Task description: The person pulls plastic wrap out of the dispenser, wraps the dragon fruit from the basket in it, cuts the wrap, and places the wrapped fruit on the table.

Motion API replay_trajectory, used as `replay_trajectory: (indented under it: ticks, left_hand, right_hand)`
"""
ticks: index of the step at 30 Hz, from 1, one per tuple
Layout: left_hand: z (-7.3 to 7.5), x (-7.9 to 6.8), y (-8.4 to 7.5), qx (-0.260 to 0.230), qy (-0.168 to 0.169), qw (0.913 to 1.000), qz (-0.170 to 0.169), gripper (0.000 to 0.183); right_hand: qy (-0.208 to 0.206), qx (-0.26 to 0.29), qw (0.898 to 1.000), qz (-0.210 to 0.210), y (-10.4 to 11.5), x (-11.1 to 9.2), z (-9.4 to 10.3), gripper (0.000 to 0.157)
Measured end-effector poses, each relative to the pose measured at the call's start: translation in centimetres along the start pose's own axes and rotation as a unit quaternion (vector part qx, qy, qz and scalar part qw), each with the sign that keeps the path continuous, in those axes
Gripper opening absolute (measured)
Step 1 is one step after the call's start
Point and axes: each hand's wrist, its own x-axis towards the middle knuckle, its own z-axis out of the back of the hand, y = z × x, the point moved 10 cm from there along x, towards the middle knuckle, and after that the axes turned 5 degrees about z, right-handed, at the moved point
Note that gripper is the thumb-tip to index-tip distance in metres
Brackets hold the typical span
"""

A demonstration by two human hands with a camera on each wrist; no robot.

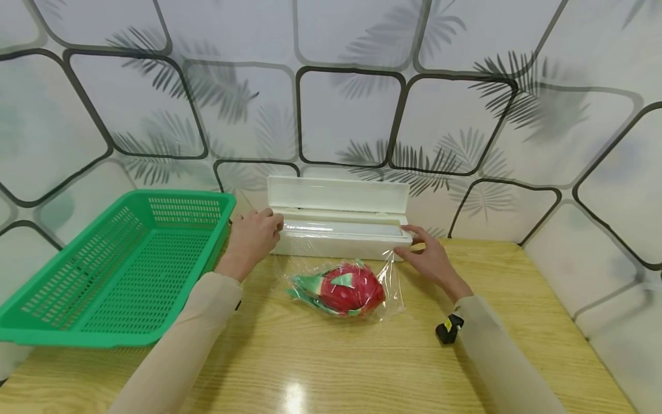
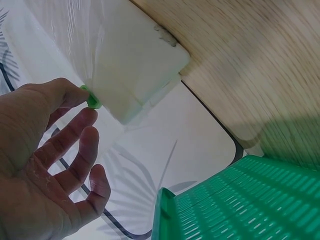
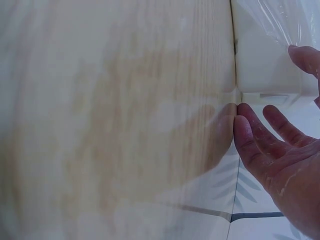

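A white cling film dispenser (image 1: pixel 331 247) stands against the wall with its lid raised and a film roll (image 1: pixel 341 228) inside. Clear cling film (image 1: pixel 393 287) runs down its front and over a red and green dragon fruit (image 1: pixel 357 287) on the table. At the dispenser's left end, my left hand (image 1: pixel 256 233) pinches a small green slider (image 2: pixel 92 98), its other fingers loosely bent. My right hand (image 1: pixel 426 256) holds the right end, thumb (image 3: pixel 305 57) against the film-covered front. In the right wrist view its lower fingers are near the table, beside the end.
A green plastic basket (image 1: pixel 219 224) with slotted walls is at the left, close to my left forearm. A small black object with a yellow mark (image 1: pixel 447 329) appears beside my right sleeve. The patterned wall (image 1: pixel 351 121) rises right behind the dispenser.
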Motion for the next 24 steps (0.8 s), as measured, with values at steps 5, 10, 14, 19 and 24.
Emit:
replay_trajectory:
  ticks: [5,10,14,19,24]
  left_hand:
    - [-0.1,0.06,0.09,0.0,0.007,1.0,0.001,0.004]
    - [-0.05,0.01,0.17,0.0,0.007,1.0,0.003,0.004]
    - [-0.17,-0.01,0.34,0.0,0.005,1.0,0.003,0.004]
    - [-0.16,0.05,0.47,0.003,0.001,1.0,0.004,0.004]
    - [-0.03,0.16,0.6,-0.001,0.0,0.9999,0.014,0.006]
  right_hand:
    - [0.0,-0.004,1.0,0.0,0.0,-0.04,0.05,0.064]
    - [-0.001,0.001,1.0,0.0,-0.04,-0.05,0.01,0.063]
    - [0.0,0.004,1.0,-0.002,0.03,-0.06,-0.04,0.063]
    - [0.0,0.003,1.0,-0.005,0.04,-0.1,-0.04,0.064]
    - [0.001,0.001,1.0,-0.014,-0.01,-0.17,-0.04,0.063]
